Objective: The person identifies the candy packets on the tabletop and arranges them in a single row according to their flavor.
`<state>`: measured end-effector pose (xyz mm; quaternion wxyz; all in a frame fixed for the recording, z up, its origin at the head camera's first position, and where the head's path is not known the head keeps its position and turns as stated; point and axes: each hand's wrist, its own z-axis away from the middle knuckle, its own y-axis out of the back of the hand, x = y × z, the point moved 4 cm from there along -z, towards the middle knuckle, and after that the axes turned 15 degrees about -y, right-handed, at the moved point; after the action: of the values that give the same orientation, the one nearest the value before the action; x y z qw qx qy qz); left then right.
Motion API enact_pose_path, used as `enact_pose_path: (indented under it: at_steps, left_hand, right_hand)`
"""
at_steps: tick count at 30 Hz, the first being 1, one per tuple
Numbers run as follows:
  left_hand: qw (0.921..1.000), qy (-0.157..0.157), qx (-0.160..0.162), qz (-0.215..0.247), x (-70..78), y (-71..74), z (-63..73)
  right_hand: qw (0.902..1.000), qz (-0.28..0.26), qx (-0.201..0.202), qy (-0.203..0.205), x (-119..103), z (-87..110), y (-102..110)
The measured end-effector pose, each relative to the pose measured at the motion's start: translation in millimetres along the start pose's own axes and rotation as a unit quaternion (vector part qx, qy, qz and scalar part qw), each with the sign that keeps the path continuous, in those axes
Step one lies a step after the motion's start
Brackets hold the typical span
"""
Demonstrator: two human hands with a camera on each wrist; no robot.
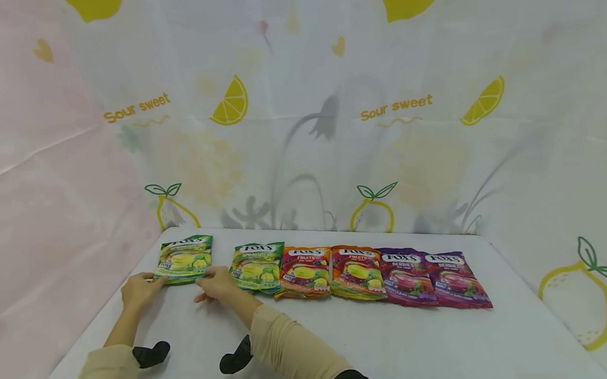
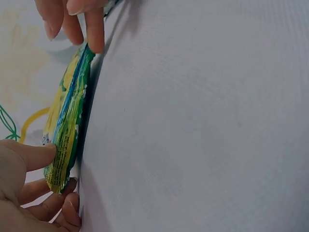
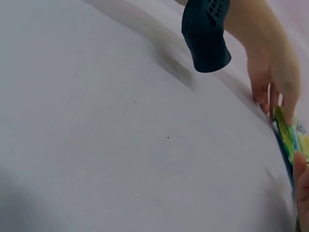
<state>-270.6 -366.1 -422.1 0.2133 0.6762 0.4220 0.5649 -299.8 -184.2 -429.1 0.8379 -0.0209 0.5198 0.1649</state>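
A green Fox's candy bag (image 1: 185, 261) lies at the left of the white table. My left hand (image 1: 139, 290) pinches its near left corner; the left wrist view shows the thumb (image 2: 41, 157) on top and curled fingers (image 2: 46, 208) underneath. At the near right corner, my right hand (image 1: 218, 285) touches the bag with its fingertips. Seen from the left wrist, that hand's fingers (image 2: 95, 29) point straight down at the bag's far end. In the right wrist view, only part of my right hand (image 3: 302, 188) shows at the right edge.
To the right, a row holds another green bag (image 1: 258, 268), orange-red bags (image 1: 305, 272) and purple bags (image 1: 406, 276), some overlapping. Behind the table hangs a lemon-printed cloth (image 1: 302, 155). Black wrist mounts (image 1: 152, 354) stick out from both forearms.
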Motion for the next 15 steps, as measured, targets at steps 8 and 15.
enact_pose_path:
  at_steps: [8,15]
  left_hand:
    - [0.9999,-0.007,0.012,0.007,1.1,-1.4,-4.1]
    - [0.9980,0.034,-0.001,0.053,-3.5,-1.4,-4.3]
  right_hand:
    - [0.9981,0.030,0.054,0.008,-7,-15.1,4]
    - [0.9919,-0.084,-0.066,-0.069,-2,-19.5,4]
